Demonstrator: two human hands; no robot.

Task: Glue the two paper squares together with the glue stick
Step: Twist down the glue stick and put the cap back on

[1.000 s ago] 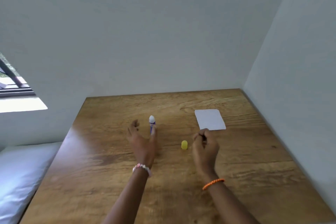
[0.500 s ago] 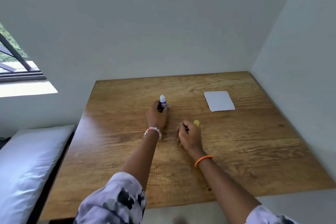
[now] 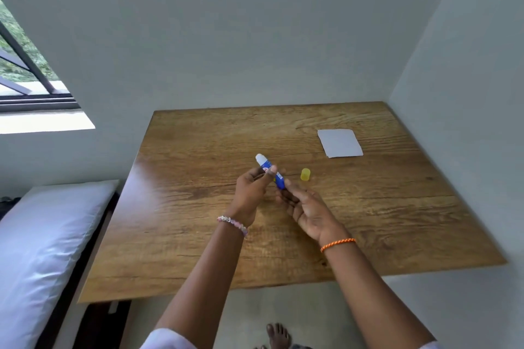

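Observation:
A blue glue stick (image 3: 268,169) with a white tip is held tilted above the middle of the wooden table (image 3: 198,235). My left hand (image 3: 252,195) pinches its barrel with thumb and fingers. My right hand (image 3: 307,207) touches its lower end with the fingertips, palm turned up. Its yellow cap (image 3: 305,174) stands on the table just right of the hands. White paper (image 3: 339,143) lies flat at the far right of the table; it looks like one sheet, so a second square under it cannot be told.
Grey walls close the table at the back and right. A bed with a white pillow (image 3: 42,235) runs along the table's left edge. A window (image 3: 25,73) is at the upper left. A bare foot (image 3: 279,336) shows below the near edge.
My left hand has lifted the glue stick off the table and tilted it. My right hand has left the cap on the table and come to the stick's lower end. The camera has pulled back.

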